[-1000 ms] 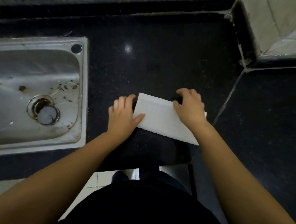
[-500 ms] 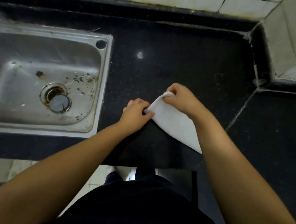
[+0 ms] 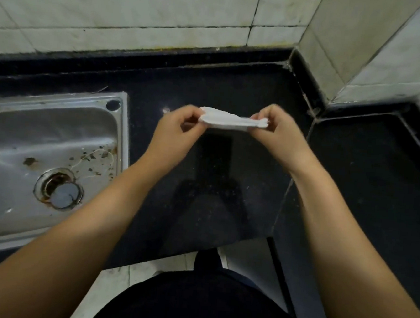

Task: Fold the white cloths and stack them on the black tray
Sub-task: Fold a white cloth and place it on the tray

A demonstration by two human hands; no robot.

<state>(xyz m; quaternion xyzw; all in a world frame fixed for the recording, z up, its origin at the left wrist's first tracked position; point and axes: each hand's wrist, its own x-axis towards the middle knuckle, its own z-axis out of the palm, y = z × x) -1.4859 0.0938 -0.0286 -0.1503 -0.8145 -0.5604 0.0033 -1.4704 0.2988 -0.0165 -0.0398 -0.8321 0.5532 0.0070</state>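
A white cloth (image 3: 228,119) hangs in the air above the black counter (image 3: 223,90), seen nearly edge-on as a thin folded strip. My left hand (image 3: 176,129) pinches its left end between thumb and fingers. My right hand (image 3: 276,131) pinches its right end the same way. The cloth stretches level between the two hands, lifted off the counter. No black tray can be made out against the dark counter, and no other white cloth is in view.
A steel sink (image 3: 47,157) with a drain (image 3: 60,193) and some debris lies to the left. Tiled walls (image 3: 144,12) close off the back and the right corner. A second dark counter section (image 3: 376,185) runs along the right. The counter's front edge is close to my body.
The cloth lay flat on the counter under both hands, then was gathered at its corners. It is now lifted off the counter and held up between both hands.
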